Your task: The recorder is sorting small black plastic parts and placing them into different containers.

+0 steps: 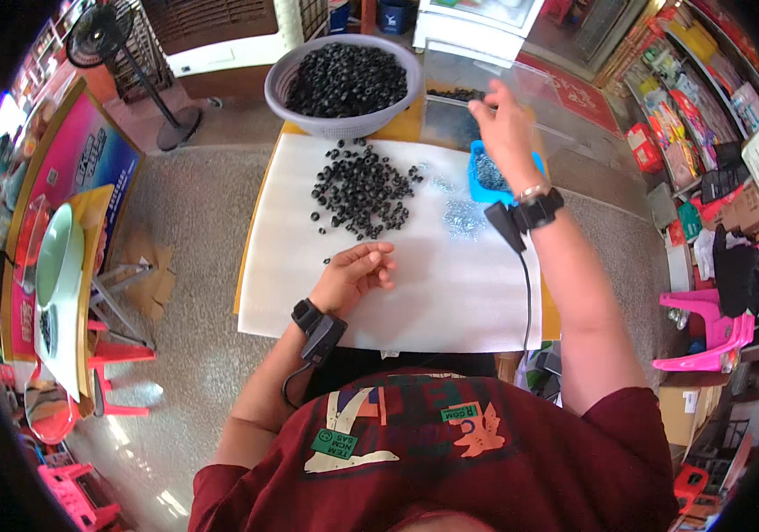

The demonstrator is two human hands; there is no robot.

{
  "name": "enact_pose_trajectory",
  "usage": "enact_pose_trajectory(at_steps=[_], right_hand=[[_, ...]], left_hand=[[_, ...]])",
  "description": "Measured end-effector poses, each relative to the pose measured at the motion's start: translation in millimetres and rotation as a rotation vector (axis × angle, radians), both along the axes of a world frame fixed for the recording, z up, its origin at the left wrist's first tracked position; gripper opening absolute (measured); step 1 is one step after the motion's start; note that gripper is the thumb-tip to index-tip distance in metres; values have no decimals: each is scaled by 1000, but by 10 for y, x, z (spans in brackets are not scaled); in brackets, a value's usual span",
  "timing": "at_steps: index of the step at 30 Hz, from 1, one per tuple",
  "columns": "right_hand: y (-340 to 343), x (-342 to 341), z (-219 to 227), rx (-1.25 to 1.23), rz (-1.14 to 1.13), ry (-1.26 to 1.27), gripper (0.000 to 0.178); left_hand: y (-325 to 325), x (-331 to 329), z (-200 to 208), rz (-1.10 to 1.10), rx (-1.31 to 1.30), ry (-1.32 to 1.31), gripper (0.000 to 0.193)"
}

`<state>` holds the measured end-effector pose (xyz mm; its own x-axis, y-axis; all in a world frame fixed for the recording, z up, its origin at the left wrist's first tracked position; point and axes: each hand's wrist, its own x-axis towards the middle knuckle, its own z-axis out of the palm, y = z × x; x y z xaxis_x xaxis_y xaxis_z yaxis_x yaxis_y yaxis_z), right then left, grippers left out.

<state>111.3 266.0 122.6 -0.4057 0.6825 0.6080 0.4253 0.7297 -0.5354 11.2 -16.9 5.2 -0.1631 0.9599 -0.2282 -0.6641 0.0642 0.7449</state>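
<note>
Over the thin, white, rectangular sheet (pixel 450 301), the left hand (pixel 351 278) rests low, fingers loosely curled near the thumb; whether they pinch anything, I cannot tell. The right arm stretches forward, the right hand (pixel 508 137) raised past the blue plastic tray (pixel 475 173) of silvery bits (pixel 488 173), its thumb and fingers parted. Just beyond the left hand lies a loose pile of small, black, ring-shaped pieces (pixel 361 191); farther out, a round grey plastic basket (pixel 335 129) brims with more.
</note>
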Motion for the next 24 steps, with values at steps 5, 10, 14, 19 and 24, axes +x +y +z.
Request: enact_pose_trajectory(at_steps=[5,10,14,19,24], right_hand=[[-496,-87,-638,-169,373,-280,12],[-564,-527,-1015,-49,468,-254,12],[-566,-803,-1115,75,414,-386,11],[-624,-743,-1094,57,496,-303,13],[-1055,-317,-807,-189,598,-190,8]], left_hand=[[16,-14,-9,-36,-2,-17,29],[1,-53,-16,-46,2,-15,29],[25,-77,-63,-50,23,-27,29],[21,-68,-68,-38,39,-56,29],[8,-52,-74,54,47,-121,30]])
